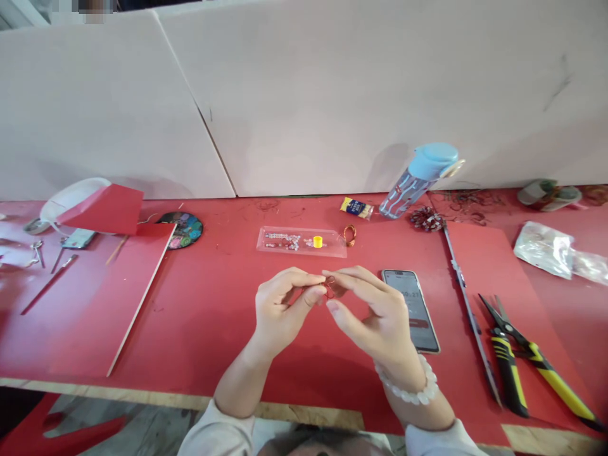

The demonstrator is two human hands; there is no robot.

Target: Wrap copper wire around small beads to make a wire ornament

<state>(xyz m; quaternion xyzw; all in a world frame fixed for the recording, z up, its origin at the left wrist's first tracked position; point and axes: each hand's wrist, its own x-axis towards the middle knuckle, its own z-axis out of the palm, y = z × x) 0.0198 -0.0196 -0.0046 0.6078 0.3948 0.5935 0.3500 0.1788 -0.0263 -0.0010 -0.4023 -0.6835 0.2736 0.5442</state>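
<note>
Since the red wiry piece (329, 290) looks light and bendable, I favour its edge, where the left hand (280, 307) pinches; the right hand's (382, 313) grip I can't tell.

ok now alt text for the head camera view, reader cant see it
Two bare hands, left and right, hold a small piece of thin red wire or cord above a red table. Beyond them lies a clear tray of beads; to the right are a phone, a blue-lidded bottle and yellow-and-black cutters.
</note>
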